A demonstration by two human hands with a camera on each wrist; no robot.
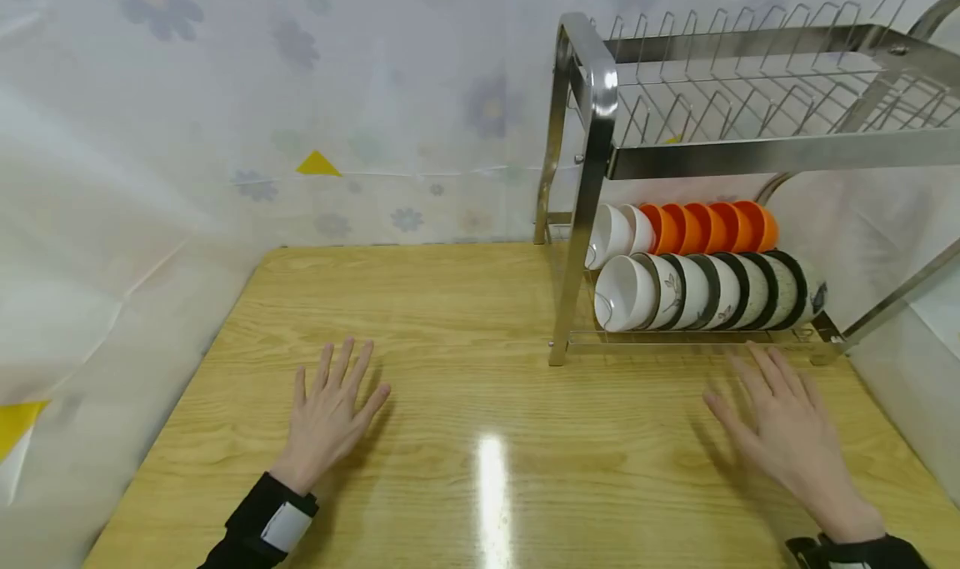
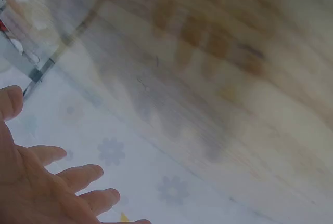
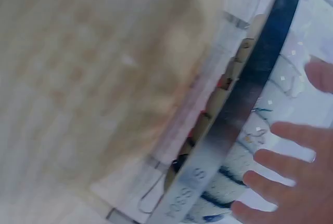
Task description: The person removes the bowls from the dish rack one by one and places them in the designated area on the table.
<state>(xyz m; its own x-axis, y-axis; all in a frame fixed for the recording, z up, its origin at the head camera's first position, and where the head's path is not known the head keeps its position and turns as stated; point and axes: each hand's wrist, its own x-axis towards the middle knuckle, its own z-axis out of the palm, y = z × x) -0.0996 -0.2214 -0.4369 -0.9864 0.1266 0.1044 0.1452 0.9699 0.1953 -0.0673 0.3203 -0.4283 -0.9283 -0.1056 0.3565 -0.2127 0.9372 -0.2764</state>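
Note:
My left hand (image 1: 327,423) is spread with straight fingers over the left part of the wooden table (image 1: 420,302) and holds nothing. Its palm side and fingers (image 2: 80,177) show in the left wrist view. On the right, my right hand (image 1: 787,436) hovers just in front of the metal dish rack (image 1: 592,119), fingers extended and nothing in them. Nearest to it is the rack's lower tier, where a row of white bowls (image 1: 626,294), several with dark rims, stands on edge. Behind them are small white bowls (image 1: 609,234) and orange bowls (image 1: 756,226).
The rack's upper tier (image 1: 757,148) has wire slots with no dishes visible in them. A flowered sheet (image 1: 420,77) hangs behind the table. Yellow triangles (image 1: 318,164) are stuck on the sheeting. A light reflection shows on the tabletop.

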